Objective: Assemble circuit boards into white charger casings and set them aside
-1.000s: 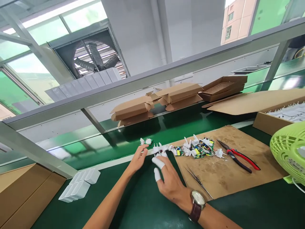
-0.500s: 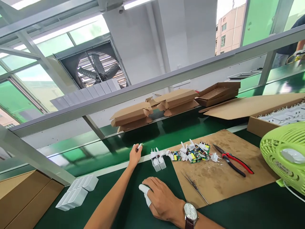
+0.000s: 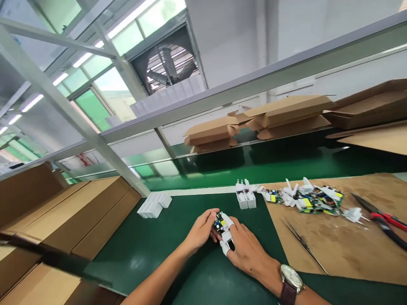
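A small green circuit board point(image 3: 218, 223) with a yellow part and dark round parts is held between my two hands above the green mat. Closed on its left side is my left hand point(image 3: 201, 228). My right hand point(image 3: 246, 245), with white finger cots on two fingers, grips it from the right, by a white piece point(image 3: 226, 236) at its lower end. Just beyond my hands stand two white plastic housings point(image 3: 246, 200) with plug pins rising from them. More white housings point(image 3: 154, 205) stand grouped to the left.
A brown board point(image 3: 318, 237) at right carries a heap of circuit boards point(image 3: 313, 201), tweezers point(image 3: 303, 243) and red-black pliers point(image 3: 383, 218). Cardboard boxes point(image 3: 82, 212) are stacked at left. Folded cartons point(image 3: 289, 112) lie along the back, behind a metal rail point(image 3: 241, 91).
My left hand has come back from the far edge of the mat to meet my right hand. The circuit board now shows between them. The view has swung left.
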Demonstrator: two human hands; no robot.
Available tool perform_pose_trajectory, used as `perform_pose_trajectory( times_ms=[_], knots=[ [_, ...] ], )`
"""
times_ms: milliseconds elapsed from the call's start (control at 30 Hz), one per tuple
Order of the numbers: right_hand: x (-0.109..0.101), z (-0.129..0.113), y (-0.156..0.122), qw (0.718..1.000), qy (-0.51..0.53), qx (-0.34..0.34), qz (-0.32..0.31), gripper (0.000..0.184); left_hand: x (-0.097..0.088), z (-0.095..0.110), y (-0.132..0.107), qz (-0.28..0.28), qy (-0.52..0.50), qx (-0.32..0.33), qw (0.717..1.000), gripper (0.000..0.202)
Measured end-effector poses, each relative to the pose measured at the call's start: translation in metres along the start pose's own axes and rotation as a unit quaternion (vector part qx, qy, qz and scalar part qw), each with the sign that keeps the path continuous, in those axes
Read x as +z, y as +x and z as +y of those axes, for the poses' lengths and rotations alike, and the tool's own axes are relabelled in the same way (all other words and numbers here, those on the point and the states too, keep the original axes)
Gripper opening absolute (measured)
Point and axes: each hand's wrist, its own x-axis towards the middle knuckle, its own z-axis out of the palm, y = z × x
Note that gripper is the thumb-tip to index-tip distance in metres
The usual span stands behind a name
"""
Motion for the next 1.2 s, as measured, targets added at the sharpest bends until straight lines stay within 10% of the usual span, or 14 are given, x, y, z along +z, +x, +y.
perform_pose_trajectory(
  times_ms=[100,333,467,667,900,1200],
  knots=[
    [-0.001,0.003,-0.003,1.000,-0.007,-0.013,-0.010,0.036,-0.029,0.001,-0.005,0.065,0.109,0.068,0.990,0.048],
    [-0.010,0.014,0.001,0.999,-0.021,0.007,-0.032,0.045,-0.144,-0.001,0.008,0.341,0.312,0.232,0.856,0.030],
    [-0.009,0.014,0.002,0.998,-0.049,0.005,-0.025,0.041,-0.179,-0.014,0.019,0.369,0.327,0.269,0.827,0.037],
    [-0.015,0.020,0.003,0.998,-0.053,0.019,-0.038,0.040,-0.146,-0.021,0.035,0.248,0.334,0.283,0.864,0.040],
    [-0.025,0.021,0.004,0.996,-0.059,0.026,-0.069,0.029,-0.077,0.001,0.035,-0.104,0.275,0.283,0.913,0.025],
    [-0.038,0.029,-0.004,0.996,-0.058,0.006,-0.065,0.049,-0.049,-0.023,0.021,-0.007,0.162,0.220,0.962,0.059]
  ],
)
